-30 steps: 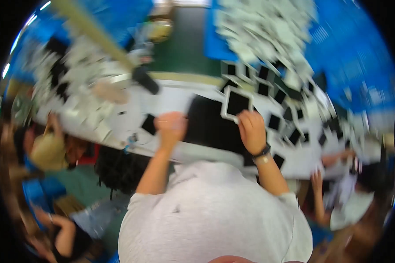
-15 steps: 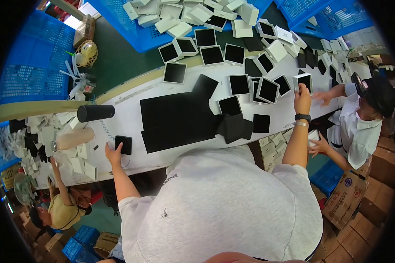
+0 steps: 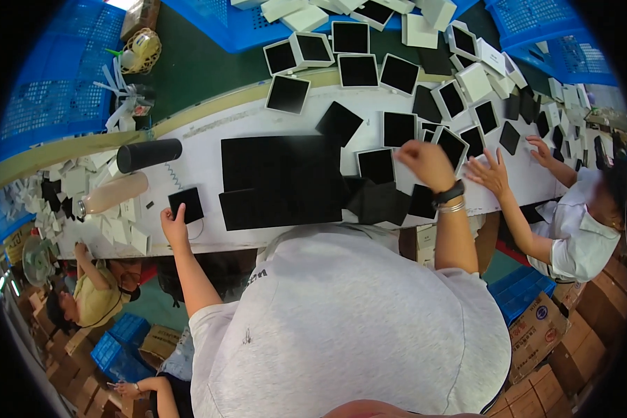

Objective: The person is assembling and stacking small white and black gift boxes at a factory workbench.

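Observation:
At the left of the table, my left hand [image 3: 173,221] grips a thin black square piece [image 3: 187,204] by its lower left edge, thumb on top. A thin cord curves beside that piece. My right hand [image 3: 425,164], blurred, hovers over the open white boxes with black insides. Its fingers curl under and their tips are hidden, so I cannot make out anything in them. Just left of it lie one open box [image 3: 376,166] and another [image 3: 399,129]. Between my hands lies a large black sheet [image 3: 282,182], with smaller black squares [image 3: 382,202] overlapping at its right end.
A black cylinder [image 3: 149,155] and a pinkish bottle [image 3: 115,193] lie at the left. Blue crates [image 3: 219,24] and many white boxes line the far side. A co-worker's hands [image 3: 491,172] reach in from the right; another person [image 3: 94,292] works at the far left.
My right hand has moved left and down, away from the white box it held. The black piece in my left hand has shifted up and tilted. The right co-worker's hands now reach over the table.

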### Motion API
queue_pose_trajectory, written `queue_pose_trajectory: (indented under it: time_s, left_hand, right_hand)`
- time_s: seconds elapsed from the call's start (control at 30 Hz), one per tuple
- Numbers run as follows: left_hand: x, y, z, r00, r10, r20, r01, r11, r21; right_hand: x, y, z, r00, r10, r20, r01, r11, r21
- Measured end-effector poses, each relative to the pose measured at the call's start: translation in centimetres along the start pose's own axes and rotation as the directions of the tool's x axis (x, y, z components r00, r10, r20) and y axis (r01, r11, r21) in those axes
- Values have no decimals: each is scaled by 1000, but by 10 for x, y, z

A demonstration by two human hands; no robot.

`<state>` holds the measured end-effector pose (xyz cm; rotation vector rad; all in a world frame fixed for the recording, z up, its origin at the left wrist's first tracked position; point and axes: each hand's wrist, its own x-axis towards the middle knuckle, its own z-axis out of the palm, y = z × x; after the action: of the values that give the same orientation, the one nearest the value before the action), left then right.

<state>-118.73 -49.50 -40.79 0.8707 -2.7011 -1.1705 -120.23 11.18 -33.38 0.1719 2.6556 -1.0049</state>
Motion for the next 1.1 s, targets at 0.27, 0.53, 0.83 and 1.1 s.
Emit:
queue_pose_trajectory:
  time_s: [0.27, 0.53, 0.83, 1.1]
  left_hand:
    - [-107, 168, 37, 947, 195, 255, -34, 850, -526]
    - [-136, 188, 94, 791, 525, 315, -586, 797, 144]
    - [-148, 173, 105, 839, 507, 199, -539, 823, 180]
    - [-143, 174, 103, 885, 422, 200, -446, 890, 98]
  right_hand:
    - [49, 0, 54, 967, -83, -241, 116, 986, 124]
    - [199, 22, 15, 841, -77, -535, 2, 990, -139]
    - [285, 73, -49, 677, 425, -601, -580, 810, -81]
    - [297, 95, -44, 931, 227, -285, -286, 940, -186]
